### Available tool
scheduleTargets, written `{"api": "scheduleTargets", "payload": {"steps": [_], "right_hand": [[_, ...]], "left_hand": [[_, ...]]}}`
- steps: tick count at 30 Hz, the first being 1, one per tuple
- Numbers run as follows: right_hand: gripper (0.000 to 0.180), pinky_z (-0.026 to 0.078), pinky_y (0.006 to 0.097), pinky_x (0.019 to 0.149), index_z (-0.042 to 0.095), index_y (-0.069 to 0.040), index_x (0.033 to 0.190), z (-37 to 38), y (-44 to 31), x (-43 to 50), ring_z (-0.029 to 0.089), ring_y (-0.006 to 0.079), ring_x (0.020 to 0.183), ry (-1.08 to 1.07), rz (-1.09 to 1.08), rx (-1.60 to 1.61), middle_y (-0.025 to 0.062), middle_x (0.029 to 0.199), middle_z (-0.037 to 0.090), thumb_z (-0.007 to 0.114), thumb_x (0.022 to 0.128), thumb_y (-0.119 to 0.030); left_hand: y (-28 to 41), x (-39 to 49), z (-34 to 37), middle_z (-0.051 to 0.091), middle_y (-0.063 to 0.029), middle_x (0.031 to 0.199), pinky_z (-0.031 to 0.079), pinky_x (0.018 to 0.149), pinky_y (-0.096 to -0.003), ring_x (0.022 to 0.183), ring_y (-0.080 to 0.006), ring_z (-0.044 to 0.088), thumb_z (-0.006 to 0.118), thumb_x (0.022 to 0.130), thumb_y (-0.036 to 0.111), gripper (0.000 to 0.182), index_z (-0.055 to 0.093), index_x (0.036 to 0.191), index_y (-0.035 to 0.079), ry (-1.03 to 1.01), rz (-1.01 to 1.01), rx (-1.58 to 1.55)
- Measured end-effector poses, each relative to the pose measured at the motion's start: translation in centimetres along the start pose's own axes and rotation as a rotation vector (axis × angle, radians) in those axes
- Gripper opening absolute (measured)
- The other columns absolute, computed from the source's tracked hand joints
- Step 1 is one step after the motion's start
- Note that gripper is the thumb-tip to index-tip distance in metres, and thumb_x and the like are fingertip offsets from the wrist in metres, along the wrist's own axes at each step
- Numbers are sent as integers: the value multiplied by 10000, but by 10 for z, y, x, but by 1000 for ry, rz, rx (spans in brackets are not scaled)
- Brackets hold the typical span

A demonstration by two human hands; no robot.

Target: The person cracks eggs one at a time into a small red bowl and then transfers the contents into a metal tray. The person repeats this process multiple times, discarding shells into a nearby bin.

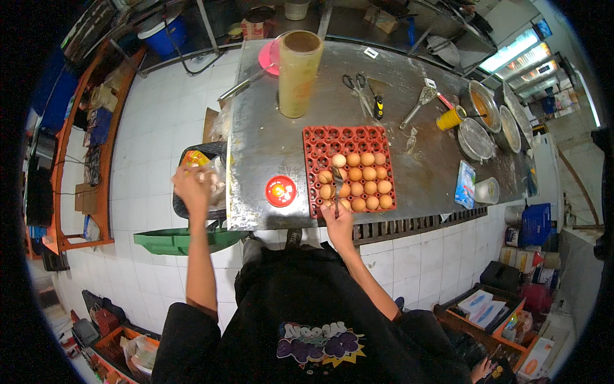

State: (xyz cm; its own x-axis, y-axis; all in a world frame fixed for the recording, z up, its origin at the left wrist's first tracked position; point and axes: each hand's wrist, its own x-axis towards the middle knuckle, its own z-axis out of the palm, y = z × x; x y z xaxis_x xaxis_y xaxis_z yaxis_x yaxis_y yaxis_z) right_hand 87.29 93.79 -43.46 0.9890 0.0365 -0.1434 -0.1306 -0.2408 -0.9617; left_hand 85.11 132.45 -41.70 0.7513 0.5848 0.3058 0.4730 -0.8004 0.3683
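My right hand (338,221) is closed on a metal fork (337,189), its head over the near left part of a red plastic egg tray (312,165). Brown eggs (355,174) fill several of the tray's cups; its far rows hold none. To the tray's left stands a small red bowl (281,191) with what looks like raw egg in it. My left hand (193,187) is off the table's left edge, above a black-lined bin (180,204) with refuse in it. Blur hides whether its fingers hold anything.
On the metal table (259,144) stand a tall yellowish cylinder (298,81) and a pink bowl (268,57). Scissors (359,91), a scraper (378,105), a whisk (422,103) and metal bowls (475,139) lie farther right. A green bin lid (177,241) sits below the bin. Another person's hand (482,369) shows lower right.
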Motion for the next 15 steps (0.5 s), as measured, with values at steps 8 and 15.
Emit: {"api": "scheduleTargets", "payload": {"steps": [8, 15], "right_hand": [[360, 372, 301, 577, 479, -44, 783, -21, 11, -9, 399, 89, 649, 79, 72, -56, -17, 668, 434, 703, 972, -253], [275, 315, 242, 548, 517, -96, 824, -47, 19, -28, 373, 37, 627, 178, 112, -23, -84, 698, 436, 665, 1017, -225]], "left_hand": [[72, 23, 32, 611, -218, 1301, 488, 1034, -469, 1207, -410, 594, 791, 789, 167, 562, 642, 1321, 70, -287, 195, -304], [291, -36, 122, 695, -219, 1154, 520, 965, -510, 1107, -405, 662, 715, 829, 100, 429, 624, 1240, 17, -676, 437, -511]]}}
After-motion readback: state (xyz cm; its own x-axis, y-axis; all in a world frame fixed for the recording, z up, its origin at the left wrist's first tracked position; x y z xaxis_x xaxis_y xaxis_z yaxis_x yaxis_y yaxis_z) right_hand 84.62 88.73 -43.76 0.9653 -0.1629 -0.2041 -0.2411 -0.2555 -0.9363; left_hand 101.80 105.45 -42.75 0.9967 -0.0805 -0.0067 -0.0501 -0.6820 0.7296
